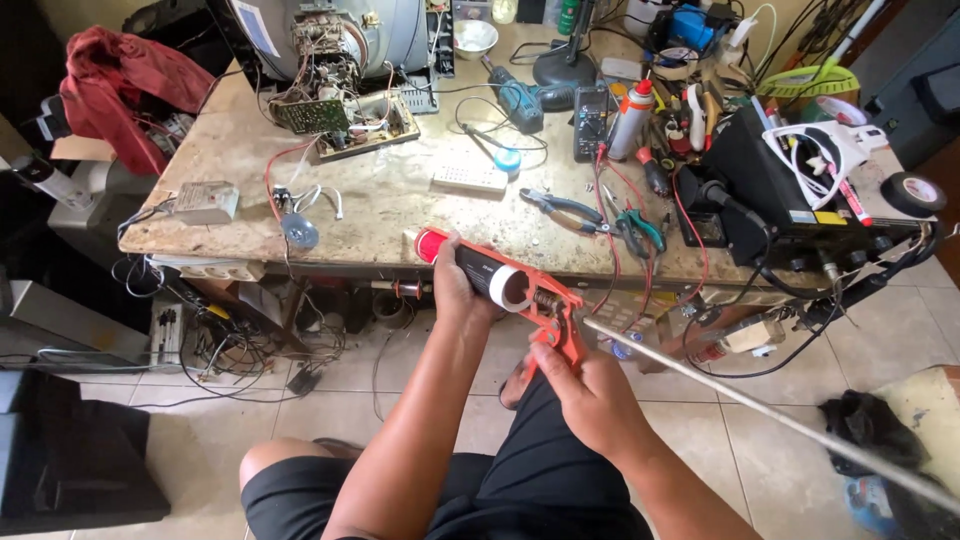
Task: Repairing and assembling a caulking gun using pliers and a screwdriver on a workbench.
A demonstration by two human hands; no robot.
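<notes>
I hold an orange caulking gun (548, 305) loaded with a black cartridge (478, 270) that has a red tip, level in front of the workbench edge. My left hand (458, 290) wraps around the cartridge from below. On the gun's orange handle and trigger, my right hand (585, 390) is closed. The gun's long metal plunger rod (760, 410) sticks out to the lower right, past my right arm. I sit with my knees below the bench.
The stone-topped workbench (390, 215) carries an opened tube television with circuit boards (335, 95), a cordless drill (520, 100), pliers (565, 208), a remote (468, 180), a multimeter (592, 120), a black power unit (780, 190) and tape rolls. Cables hang underneath. The floor is tiled.
</notes>
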